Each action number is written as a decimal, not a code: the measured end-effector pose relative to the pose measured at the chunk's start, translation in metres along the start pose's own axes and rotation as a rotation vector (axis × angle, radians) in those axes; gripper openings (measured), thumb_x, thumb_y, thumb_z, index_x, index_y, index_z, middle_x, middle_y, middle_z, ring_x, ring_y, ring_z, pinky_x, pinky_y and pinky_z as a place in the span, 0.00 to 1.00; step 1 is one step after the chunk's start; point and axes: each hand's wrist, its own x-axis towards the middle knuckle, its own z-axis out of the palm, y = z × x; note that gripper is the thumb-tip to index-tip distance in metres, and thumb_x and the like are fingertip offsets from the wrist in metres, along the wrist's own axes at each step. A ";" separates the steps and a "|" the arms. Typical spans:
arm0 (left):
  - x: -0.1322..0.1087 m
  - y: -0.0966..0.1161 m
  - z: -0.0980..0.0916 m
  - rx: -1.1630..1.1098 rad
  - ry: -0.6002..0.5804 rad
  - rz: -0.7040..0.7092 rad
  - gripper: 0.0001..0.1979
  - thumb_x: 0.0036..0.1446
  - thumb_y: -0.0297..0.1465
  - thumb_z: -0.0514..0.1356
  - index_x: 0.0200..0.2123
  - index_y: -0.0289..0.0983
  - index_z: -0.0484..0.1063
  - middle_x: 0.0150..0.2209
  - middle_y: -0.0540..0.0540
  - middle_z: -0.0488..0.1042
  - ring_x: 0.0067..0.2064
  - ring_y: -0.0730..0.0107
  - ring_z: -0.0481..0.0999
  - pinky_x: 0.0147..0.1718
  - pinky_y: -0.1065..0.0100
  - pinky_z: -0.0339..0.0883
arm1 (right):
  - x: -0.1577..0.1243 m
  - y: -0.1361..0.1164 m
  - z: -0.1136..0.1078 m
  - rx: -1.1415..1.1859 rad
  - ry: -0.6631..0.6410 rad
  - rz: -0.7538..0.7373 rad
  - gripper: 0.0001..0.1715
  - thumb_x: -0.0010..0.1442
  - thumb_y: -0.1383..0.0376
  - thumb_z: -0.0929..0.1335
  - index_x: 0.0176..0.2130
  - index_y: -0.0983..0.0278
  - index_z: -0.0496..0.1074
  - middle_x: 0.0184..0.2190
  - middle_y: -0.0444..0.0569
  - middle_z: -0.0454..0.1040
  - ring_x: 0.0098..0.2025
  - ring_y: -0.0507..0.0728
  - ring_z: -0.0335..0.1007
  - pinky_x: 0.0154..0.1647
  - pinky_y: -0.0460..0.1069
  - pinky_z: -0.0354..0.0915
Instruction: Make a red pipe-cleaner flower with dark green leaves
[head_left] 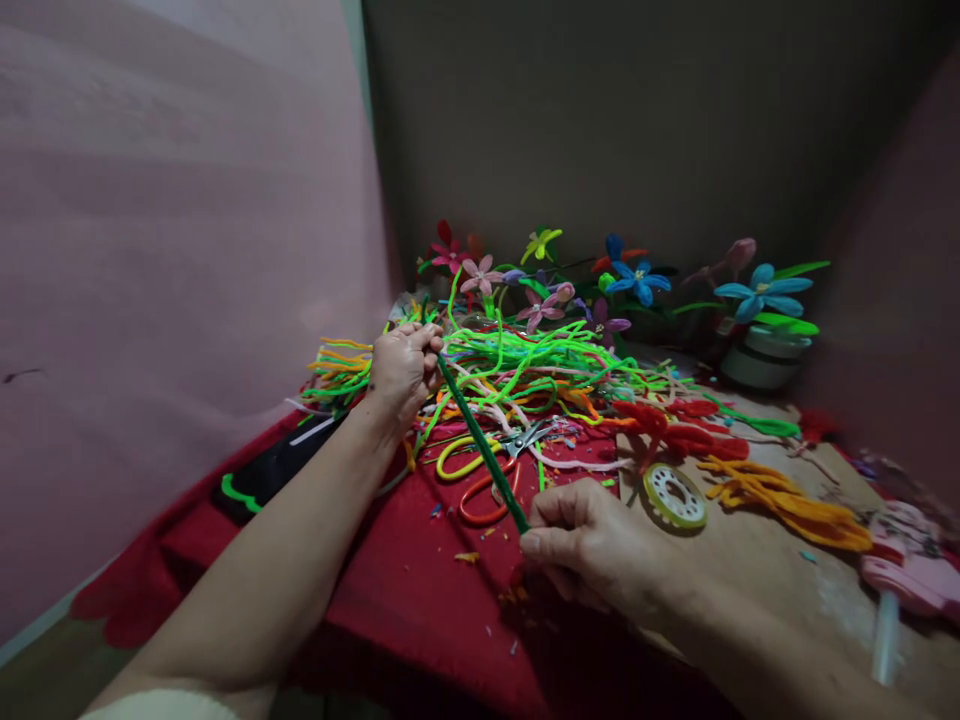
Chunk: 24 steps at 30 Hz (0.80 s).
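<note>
Left hand (pixel 405 368) and right hand (pixel 585 545) hold a green pipe cleaner (pixel 481 440) above scissors (pixel 516 442).

No readable text, labels, brands, numbers or signs are showing anywhere.

Scissors (pixel 517 442) on surface (pixel 420 575); pipe-cleaner heap (pixel 525 365) behind, flowers (pixel 641 284) behind that. Tape roll (pixel 652 508) right of scissors (on cardboard (pixel 757 585)); glue gun (pixel 911 582) farther right.
</note>
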 end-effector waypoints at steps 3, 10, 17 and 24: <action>0.000 0.001 0.000 0.016 0.024 0.009 0.06 0.54 0.23 0.53 0.25 0.34 0.64 0.15 0.58 0.61 0.09 0.85 0.52 0.06 0.81 0.44 | -0.002 -0.001 -0.003 0.106 -0.040 0.019 0.12 0.49 0.68 0.64 0.18 0.64 0.60 0.07 0.36 0.59 0.07 0.44 0.45 0.07 0.41 0.41; 0.010 0.004 -0.005 -0.146 -0.131 -0.077 0.03 0.57 0.26 0.55 0.32 0.33 0.67 0.18 0.55 0.66 0.11 0.85 0.55 0.08 0.81 0.50 | 0.000 0.000 -0.006 0.332 -0.035 0.002 0.11 0.43 0.63 0.67 0.18 0.64 0.61 0.07 0.37 0.61 0.06 0.44 0.43 0.05 0.40 0.43; -0.013 -0.004 0.002 -0.083 -0.615 -0.429 0.06 0.53 0.22 0.59 0.35 0.28 0.73 0.30 0.40 0.76 0.18 0.82 0.67 0.12 0.80 0.59 | 0.005 0.002 -0.011 0.519 -0.013 -0.070 0.15 0.43 0.62 0.70 0.18 0.64 0.60 0.09 0.37 0.63 0.08 0.43 0.45 0.06 0.40 0.47; -0.032 -0.019 0.012 0.044 -0.834 -0.517 0.05 0.53 0.26 0.60 0.31 0.28 0.73 0.21 0.42 0.73 0.16 0.76 0.70 0.15 0.78 0.64 | 0.009 0.003 -0.012 0.523 0.018 -0.088 0.13 0.44 0.63 0.70 0.19 0.65 0.62 0.10 0.38 0.63 0.08 0.43 0.47 0.06 0.40 0.49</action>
